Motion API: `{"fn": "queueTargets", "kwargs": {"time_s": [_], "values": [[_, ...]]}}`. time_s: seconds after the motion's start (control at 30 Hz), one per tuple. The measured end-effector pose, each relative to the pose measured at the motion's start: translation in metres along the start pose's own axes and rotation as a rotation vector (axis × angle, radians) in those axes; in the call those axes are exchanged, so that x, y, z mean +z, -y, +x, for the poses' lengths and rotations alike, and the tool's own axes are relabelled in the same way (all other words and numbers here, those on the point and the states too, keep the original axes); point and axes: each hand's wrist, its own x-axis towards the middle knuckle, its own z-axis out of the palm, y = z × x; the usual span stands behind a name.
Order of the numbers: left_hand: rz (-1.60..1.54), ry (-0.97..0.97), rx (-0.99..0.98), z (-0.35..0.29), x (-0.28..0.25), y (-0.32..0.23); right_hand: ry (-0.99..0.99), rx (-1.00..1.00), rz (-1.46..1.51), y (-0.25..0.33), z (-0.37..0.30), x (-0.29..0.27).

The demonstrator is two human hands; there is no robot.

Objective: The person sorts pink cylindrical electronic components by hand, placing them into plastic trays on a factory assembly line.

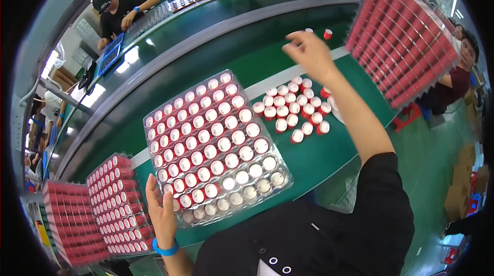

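Note:
A clear plastic tray (285,182) in front of me holds rows of small red cylinders with white round tops. Along its near edge the pockets look paler, without red showing. At the tray's left near corner is my left hand (162,211), fingers stretched out, with the thumb lying over the edge and the other fingers outside it. My right hand (311,57) is raised over the far side of the bench, fingers apart and nothing visible in them. Just beyond it stand a loose red cylinder (328,34) and another, partly hidden one. A loose group of cylinders (292,107) stands right of the tray.
Tall stacks of filled trays stand at the far right (399,39) and near left (110,204). A metal rail (216,21) runs along the conveyor beyond the green bench (329,155). Co-workers (121,13) sit across the line and at the right.

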Motion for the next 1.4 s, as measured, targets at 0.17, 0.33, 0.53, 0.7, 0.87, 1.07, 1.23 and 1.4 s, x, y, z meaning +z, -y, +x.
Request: {"fn": "queueTargets", "kwargs": {"time_s": [0.17,0.33,0.53,0.7,0.87,1.07,1.23,1.4], "values": [[-0.056,-0.032,-0.138,-0.005,-0.006,-0.001,0.101,0.25,-0.56,-0.165,0.067,-0.026],[0.039,-0.148,-0.227,-0.024,-0.01,-0.006,0.425,0.18,-0.512,-0.275,0.108,0.007],[0.252,-0.184,-0.098,-0.024,0.0,-0.014,0.153,-0.135,-0.267,-0.278,0.124,0.031],[0.324,-0.265,0.2,-0.005,0.01,-0.041,0.187,-0.082,-0.059,-0.199,0.106,0.036],[0.241,-0.164,0.634,0.018,0.037,-0.083,0.521,-0.201,0.644,0.055,0.025,0.011],[-0.077,-0.107,0.886,0.024,0.051,-0.092,0.884,-0.314,0.79,0.209,-0.077,0.024],[-0.183,-0.028,0.668,0.016,0.021,-0.073,0.877,-0.091,1.023,0.226,-0.117,0.047],[-0.838,0.125,0.187,0.013,-0.014,-0.048,0.885,0.048,1.059,0.24,-0.123,0.058]]}}
